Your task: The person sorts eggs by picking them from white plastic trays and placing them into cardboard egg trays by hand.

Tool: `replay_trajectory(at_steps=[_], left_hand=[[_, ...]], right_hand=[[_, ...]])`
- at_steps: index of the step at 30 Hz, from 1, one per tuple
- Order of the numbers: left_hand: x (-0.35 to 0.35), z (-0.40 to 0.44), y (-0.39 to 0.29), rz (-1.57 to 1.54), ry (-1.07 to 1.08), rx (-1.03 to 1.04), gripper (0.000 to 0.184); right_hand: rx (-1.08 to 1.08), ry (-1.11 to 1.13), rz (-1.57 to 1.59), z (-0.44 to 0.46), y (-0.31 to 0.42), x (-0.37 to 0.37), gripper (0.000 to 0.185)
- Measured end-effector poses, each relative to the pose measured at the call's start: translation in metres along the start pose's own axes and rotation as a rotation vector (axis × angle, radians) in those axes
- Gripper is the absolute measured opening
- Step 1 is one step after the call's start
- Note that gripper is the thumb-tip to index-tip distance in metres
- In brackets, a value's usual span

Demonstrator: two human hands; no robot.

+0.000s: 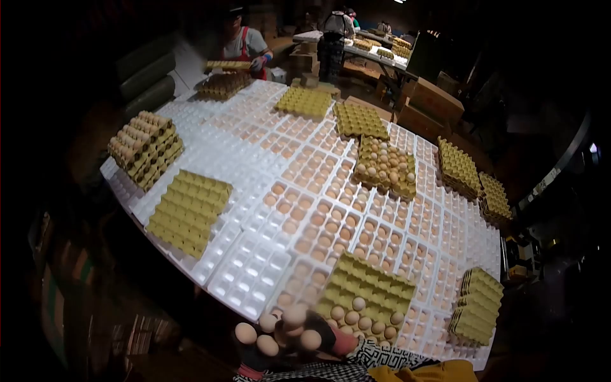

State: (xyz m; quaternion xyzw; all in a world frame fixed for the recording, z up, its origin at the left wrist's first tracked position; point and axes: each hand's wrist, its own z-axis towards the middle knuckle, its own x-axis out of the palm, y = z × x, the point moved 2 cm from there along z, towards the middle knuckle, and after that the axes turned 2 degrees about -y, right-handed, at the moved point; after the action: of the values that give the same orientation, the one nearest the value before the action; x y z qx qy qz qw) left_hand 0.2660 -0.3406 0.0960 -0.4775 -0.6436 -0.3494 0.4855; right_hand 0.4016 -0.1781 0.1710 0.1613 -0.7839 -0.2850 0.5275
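My right hand, in a dark glove with a pink cuff, reaches left across the table's near edge, its fingers closed round eggs blurred by motion. My left hand, also dark-gloved, is low in the frame beneath several eggs, holding them. Which hand bears each egg in the cluster is partly hidden. Just right of the hands lies a yellowish pulp egg tray with several eggs in its near half. Left of it, a clear plastic tray has bare cups, beside another plastic tray filled with eggs.
White plastic trays, many egg-filled, cover the table. A bare pulp tray lies left, near an egg-laden tray stack. More pulp stacks stand right. A partly filled tray sits mid-table. A co-worker handles a tray at the far side.
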Motion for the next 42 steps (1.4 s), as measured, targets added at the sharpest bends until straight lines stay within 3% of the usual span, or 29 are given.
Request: replay_trajectory(at_steps=[8,13,14,16,19,21,23,25,27,29,30,31,32,35,38,42], left_hand=[[-0.06,-0.11,0.015,-0.095,0.036,0.232,0.061],[-0.145,-0.196,0.013,-0.163,0.07,0.421,0.067],[-0.163,-0.209,0.014,-0.176,0.075,0.47,0.068],[-0.195,-0.227,0.013,-0.209,0.125,0.57,0.071],[-0.255,-0.24,0.02,-0.258,0.172,0.703,0.074],[-0.316,-0.238,0.037,-0.304,0.118,0.754,0.075],[-0.404,-0.226,0.068,-0.405,-0.076,0.744,0.074],[-0.449,-0.213,0.084,-0.423,-0.179,0.728,0.072],[-0.483,-0.201,0.096,-0.447,-0.234,0.705,0.069],[-0.523,-0.193,0.118,-0.492,-0.186,0.635,0.065],[-0.54,-0.188,0.127,-0.51,-0.151,0.6,0.062],[-0.544,-0.179,0.129,-0.448,-0.139,0.653,0.072],[-0.548,-0.171,0.131,-0.388,-0.13,0.706,0.084],[-0.565,-0.149,0.137,-0.389,-0.07,0.597,0.089],[-0.576,-0.13,0.133,-0.366,-0.013,0.515,0.095],[-0.556,-0.096,0.114,-0.395,-0.163,0.358,0.101]], right_hand=[[0.245,0.178,0.084,-0.027,-0.086,0.057,0.049],[0.538,0.428,0.459,-0.019,-0.197,0.147,0.043],[0.513,0.417,0.401,-0.018,-0.23,0.129,0.042],[0.319,0.384,0.04,-0.026,-0.307,0.024,0.037],[0.753,-0.239,0.28,-0.04,-0.354,-0.061,0.029],[0.741,-0.341,-0.069,-0.048,-0.362,-0.102,0.032],[0.772,-0.383,-0.195,-0.049,-0.374,-0.139,0.042],[0.69,-0.411,-0.435,-0.035,-0.382,-0.15,0.041],[0.774,-0.256,-0.115,-0.028,-0.403,-0.223,0.052],[0.765,-0.341,-0.203,-0.014,-0.414,-0.245,0.055],[0.733,-0.489,-0.321,-0.012,-0.415,-0.246,0.055],[0.72,-0.369,-0.327,-0.006,-0.415,-0.241,0.053],[0.748,-0.475,-0.302,-0.004,-0.417,-0.249,0.053],[0.666,-0.48,-0.529,-0.017,-0.408,-0.282,0.048],[0.66,-0.581,-0.51,-0.059,-0.372,-0.307,0.046],[0.519,-0.789,-0.448,-0.115,-0.306,-0.331,0.043]])
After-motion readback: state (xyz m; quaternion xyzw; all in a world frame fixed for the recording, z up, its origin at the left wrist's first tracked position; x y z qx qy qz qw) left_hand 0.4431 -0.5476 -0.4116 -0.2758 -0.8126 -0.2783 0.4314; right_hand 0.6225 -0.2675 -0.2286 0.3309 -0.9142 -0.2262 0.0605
